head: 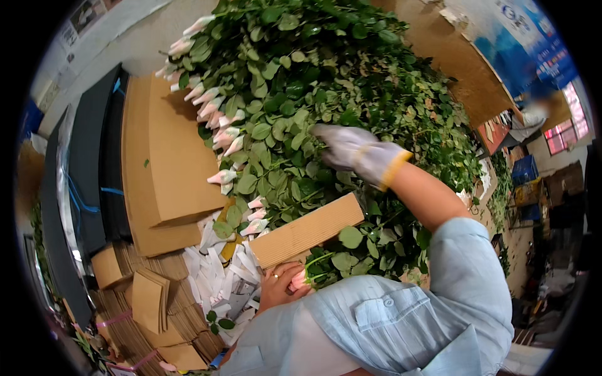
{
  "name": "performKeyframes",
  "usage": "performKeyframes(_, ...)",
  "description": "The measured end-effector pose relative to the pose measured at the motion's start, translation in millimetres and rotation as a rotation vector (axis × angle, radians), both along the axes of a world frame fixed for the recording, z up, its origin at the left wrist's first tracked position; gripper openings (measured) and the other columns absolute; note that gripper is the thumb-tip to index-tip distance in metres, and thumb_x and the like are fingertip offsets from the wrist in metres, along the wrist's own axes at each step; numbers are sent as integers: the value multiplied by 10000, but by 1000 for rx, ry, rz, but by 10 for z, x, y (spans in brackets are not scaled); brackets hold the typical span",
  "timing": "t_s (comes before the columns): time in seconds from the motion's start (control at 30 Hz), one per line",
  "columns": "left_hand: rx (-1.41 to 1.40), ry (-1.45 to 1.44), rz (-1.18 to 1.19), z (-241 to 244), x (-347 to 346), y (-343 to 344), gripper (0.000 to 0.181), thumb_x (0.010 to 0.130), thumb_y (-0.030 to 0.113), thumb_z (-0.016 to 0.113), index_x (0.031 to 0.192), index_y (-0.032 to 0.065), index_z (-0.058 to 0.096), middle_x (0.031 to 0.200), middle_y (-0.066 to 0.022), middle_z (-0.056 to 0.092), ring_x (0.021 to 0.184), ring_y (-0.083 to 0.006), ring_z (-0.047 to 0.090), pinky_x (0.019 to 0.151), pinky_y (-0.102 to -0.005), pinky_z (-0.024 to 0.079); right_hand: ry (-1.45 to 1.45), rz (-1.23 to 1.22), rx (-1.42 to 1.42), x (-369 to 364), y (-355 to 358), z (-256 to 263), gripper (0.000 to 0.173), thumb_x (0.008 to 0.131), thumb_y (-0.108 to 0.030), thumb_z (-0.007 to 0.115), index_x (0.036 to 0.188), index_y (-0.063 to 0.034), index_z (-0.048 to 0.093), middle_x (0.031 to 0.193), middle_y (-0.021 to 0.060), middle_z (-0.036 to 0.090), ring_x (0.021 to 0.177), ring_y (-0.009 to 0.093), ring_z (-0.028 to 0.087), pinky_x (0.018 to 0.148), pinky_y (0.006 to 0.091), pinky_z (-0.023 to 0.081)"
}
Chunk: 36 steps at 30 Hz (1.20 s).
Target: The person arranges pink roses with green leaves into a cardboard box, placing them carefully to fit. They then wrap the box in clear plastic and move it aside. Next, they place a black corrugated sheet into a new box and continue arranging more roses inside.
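Observation:
My bare left hand, with a ring on one finger, is low in the middle, close to my body, holding pink roses by their heads. Their green stems run to the right. A strip of corrugated cardboard lies slanted just above this hand. My right hand, in a pale glove with a yellow cuff, reaches over a large pile of leafy rose stems. It is blurred, and its fingertips are among the leaves, so its grip cannot be made out. Wrapped pale pink rose heads line the pile's left edge.
Large cardboard sheets and dark panels stand left. Below them are bundled cardboard pieces and a heap of white paper strips. A brown board is at upper right. Another person is partly visible beyond it.

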<state>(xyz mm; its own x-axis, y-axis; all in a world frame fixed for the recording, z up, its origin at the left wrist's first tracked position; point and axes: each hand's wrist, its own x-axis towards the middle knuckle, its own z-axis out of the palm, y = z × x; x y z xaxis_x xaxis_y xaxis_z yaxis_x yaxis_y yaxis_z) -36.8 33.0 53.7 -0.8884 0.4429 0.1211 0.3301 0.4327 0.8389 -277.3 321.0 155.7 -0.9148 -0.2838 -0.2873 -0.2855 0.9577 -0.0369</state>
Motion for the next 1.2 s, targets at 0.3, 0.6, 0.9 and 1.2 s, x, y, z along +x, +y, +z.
performKeyframes(0.3, -72, -26, 15, -6, 8, -44, 557, 679, 291, 861, 1190, 178, 670, 1232, 25, 608, 1146, -248, 544, 944, -428, 408, -65, 52, 240, -278, 156, -213, 341, 821, -123, 628, 1157, -183, 611, 906, 110, 674, 860, 281, 690, 736, 385, 567)
performKeyframes(0.6, -13, 102, 31, -51, -41, -34, 550, 612, 191, 883, 1120, 102, 692, 1207, -78, 646, 1152, -316, 557, 966, -474, 429, 486, -60, -59, -775, -383, -189, 195, 997, -203, 408, 991, -133, 589, 768, 69, 624, 694, 240, 626, 569, 307, 503)
performKeyframes(0.9, -40, 63, 37, 4, -13, -38, 571, 624, 216, 882, 1148, 111, 679, 1177, -54, 664, 1102, -327, 582, 933, -453, 461, 316, -165, -42, -982, -287, 713, 253, 891, -188, 584, 1118, -95, 644, 1015, 142, 701, 942, 320, 686, 790, 429, 572)
performKeyframes(1.2, -119, 78, 15, 92, -80, -11, 605, 622, 226, 892, 1175, 121, 670, 1227, -32, 643, 1075, -288, 608, 923, -422, 471, 0, 142, 291, -181, -341, 429, 246, 865, -235, 618, 1106, -231, 665, 935, 43, 694, 804, 207, 692, 669, 369, 573)
